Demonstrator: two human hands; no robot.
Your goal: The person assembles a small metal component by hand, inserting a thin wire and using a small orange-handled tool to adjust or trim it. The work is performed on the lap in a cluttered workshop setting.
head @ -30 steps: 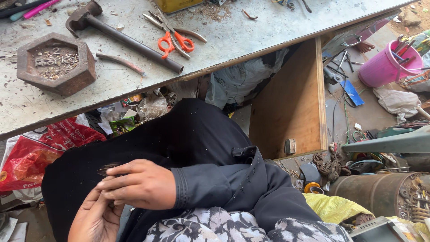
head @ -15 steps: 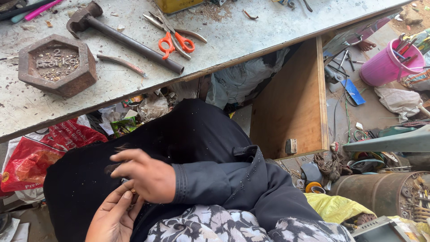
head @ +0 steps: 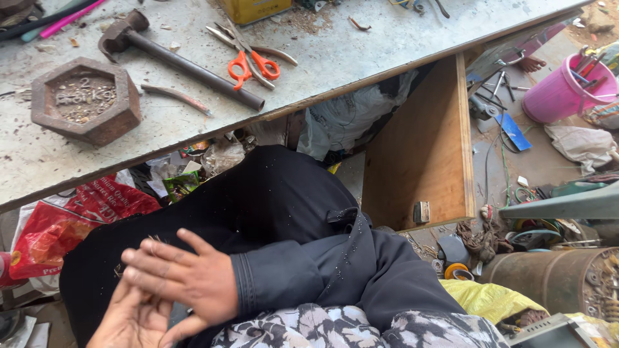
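Observation:
My right hand (head: pixel 184 280), in a dark sleeve, lies flat across my left hand (head: pixel 129 322) over my lap, fingers stretched out and slightly apart. My left hand is palm up beneath it, at the bottom left edge of view. A few thin dark strands (head: pixel 152 240) poke out past the right fingertips, pressed between the two hands. What else lies between the palms is hidden. My lap is covered by black cloth (head: pixel 271 200).
A grey workbench (head: pixel 361 45) runs across the top, bearing a rusty hexagonal weight (head: pixel 84 100), a hammer (head: pixel 174 58) and orange-handled scissors (head: pixel 253 63). Under it are a red bag (head: pixel 71 219) and a wooden panel (head: pixel 425 148). A pink bucket (head: pixel 558 96) and a rusty drum (head: pixel 554 277) stand at the right.
My right hand has slid across my left palm and its fingers have straightened from a curled pinch. Both hands stay in my lap.

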